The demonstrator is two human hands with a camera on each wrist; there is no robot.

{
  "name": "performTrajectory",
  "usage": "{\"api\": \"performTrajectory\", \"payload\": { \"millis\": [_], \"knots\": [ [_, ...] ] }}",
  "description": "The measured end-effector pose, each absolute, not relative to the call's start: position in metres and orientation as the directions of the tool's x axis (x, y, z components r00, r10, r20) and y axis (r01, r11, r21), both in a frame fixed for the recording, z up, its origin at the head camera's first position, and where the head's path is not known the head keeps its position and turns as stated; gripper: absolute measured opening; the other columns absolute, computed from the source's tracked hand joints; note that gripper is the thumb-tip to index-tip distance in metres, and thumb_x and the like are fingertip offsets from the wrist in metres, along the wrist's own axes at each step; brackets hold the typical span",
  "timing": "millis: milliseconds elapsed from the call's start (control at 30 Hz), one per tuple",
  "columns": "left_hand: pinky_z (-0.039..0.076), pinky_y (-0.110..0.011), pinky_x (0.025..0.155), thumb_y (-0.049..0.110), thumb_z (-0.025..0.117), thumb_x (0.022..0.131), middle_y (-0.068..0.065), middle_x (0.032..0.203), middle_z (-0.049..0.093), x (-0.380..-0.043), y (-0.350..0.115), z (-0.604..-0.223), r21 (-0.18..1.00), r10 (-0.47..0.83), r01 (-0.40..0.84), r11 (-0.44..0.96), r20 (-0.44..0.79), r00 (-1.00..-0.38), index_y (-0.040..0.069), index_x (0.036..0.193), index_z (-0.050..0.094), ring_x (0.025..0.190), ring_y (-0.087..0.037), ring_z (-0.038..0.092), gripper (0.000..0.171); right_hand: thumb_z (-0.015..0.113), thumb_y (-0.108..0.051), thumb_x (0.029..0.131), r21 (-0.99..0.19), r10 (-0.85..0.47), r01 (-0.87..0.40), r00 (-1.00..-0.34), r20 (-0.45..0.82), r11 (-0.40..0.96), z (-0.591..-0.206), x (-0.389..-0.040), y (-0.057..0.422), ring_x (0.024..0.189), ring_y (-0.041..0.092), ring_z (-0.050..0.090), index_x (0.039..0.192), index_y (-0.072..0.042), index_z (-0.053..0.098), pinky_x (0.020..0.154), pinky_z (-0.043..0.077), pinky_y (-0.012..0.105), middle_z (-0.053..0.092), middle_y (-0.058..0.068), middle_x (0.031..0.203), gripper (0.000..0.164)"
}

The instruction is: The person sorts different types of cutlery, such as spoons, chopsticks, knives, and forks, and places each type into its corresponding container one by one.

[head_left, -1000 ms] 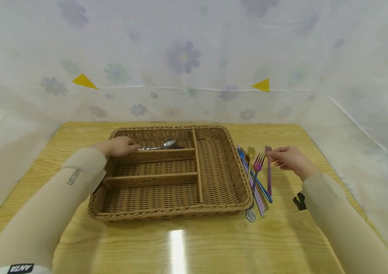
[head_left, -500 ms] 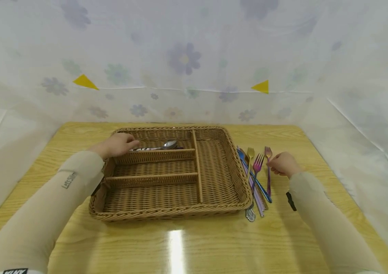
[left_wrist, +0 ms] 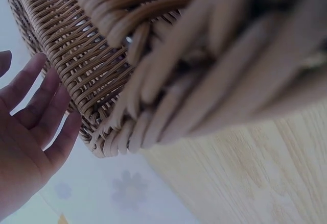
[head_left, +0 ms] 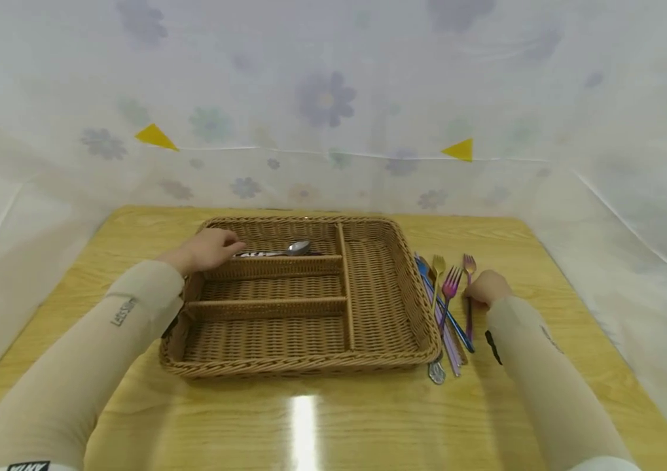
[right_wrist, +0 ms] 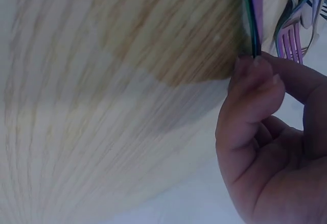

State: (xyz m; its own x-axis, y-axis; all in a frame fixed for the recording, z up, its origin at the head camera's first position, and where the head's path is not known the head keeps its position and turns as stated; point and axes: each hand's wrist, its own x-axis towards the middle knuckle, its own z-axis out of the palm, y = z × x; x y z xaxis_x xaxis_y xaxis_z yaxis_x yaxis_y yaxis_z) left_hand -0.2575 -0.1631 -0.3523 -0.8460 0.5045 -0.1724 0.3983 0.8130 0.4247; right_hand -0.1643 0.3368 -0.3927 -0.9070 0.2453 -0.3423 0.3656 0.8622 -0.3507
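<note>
A brown wicker basket with several compartments lies on the table. My left hand is over its back left compartment, near a metal spoon with a patterned handle. In the left wrist view, the fingers are loosely spread beside the wicker and hold nothing. Right of the basket, my right hand pinches a slim purple fork partway along its length; the fingers cover part of it. The right wrist view shows the purple handle running up from the fingertips.
Beside the basket lies a loose pile of cutlery: a magenta fork, a gold fork, a blue piece, lilac handles and an ornate silver handle end. A flowered white curtain hangs behind the wooden table.
My right hand has come in left and down onto the purple fork and now pinches it. My left hand has drawn back slightly from the spoon's handle.
</note>
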Motion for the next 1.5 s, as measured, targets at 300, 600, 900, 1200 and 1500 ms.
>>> {"api": "performTrajectory", "payload": {
  "millis": [300,600,900,1200,1500],
  "knots": [
    [0.041,-0.037,0.069,0.027,0.038,0.102,-0.014,0.084,0.059,-0.2562,-0.1611,-0.3511,0.416,0.506,0.402,0.816,-0.177,-0.844,-0.004,0.118,0.056,0.065,-0.017,0.049,0.039,0.053,-0.013,0.082,-0.388,0.265,0.385,-0.907,-0.328,0.838,-0.3923,-0.1596,0.3400,0.040,0.009,0.043,0.051,-0.009,0.052,0.048,0.039,0.024,0.047,-0.003,0.043,0.031],
    [0.042,-0.038,0.070,0.027,0.039,0.101,-0.014,0.089,0.061,-0.2566,-0.1600,-0.3540,0.410,0.506,0.404,0.818,-0.179,-0.844,-0.004,0.118,0.057,0.067,-0.018,0.051,0.039,0.053,-0.013,0.083,-0.400,0.291,0.376,-0.921,-0.258,0.836,-0.3891,-0.1583,0.3357,0.044,0.010,0.046,0.059,-0.003,0.056,0.047,0.040,0.024,0.052,0.000,0.048,0.026],
    [0.046,-0.043,0.077,0.028,0.038,0.101,-0.017,0.097,0.064,-0.2553,-0.1582,-0.3539,0.405,0.509,0.409,0.818,-0.178,-0.842,-0.005,0.120,0.056,0.078,-0.023,0.058,0.042,0.051,-0.011,0.080,-0.428,0.264,0.363,-0.925,-0.275,0.827,-0.3938,-0.1576,0.3357,0.037,0.007,0.042,0.051,-0.008,0.051,0.042,0.039,0.022,0.045,-0.005,0.041,0.029],
    [0.046,-0.049,0.084,0.027,0.038,0.101,-0.020,0.109,0.063,-0.2538,-0.1569,-0.3548,0.408,0.505,0.402,0.820,-0.183,-0.844,-0.005,0.123,0.055,0.092,-0.028,0.061,0.042,0.054,-0.010,0.079,-0.439,0.278,0.370,-0.925,-0.261,0.819,-0.3950,-0.1594,0.3381,0.039,0.008,0.046,0.054,-0.005,0.054,0.042,0.041,0.022,0.048,-0.004,0.043,0.025],
    [0.046,-0.049,0.088,0.027,0.038,0.101,-0.021,0.113,0.062,-0.2543,-0.1529,-0.3552,0.411,0.516,0.414,0.812,-0.176,-0.838,-0.005,0.125,0.054,0.097,-0.030,0.061,0.042,0.052,-0.010,0.081,-0.456,0.293,0.380,-0.922,-0.252,0.804,-0.3918,-0.1581,0.3428,0.042,0.008,0.052,0.066,0.003,0.059,0.045,0.046,0.024,0.054,-0.002,0.047,0.022]
  ]
}}
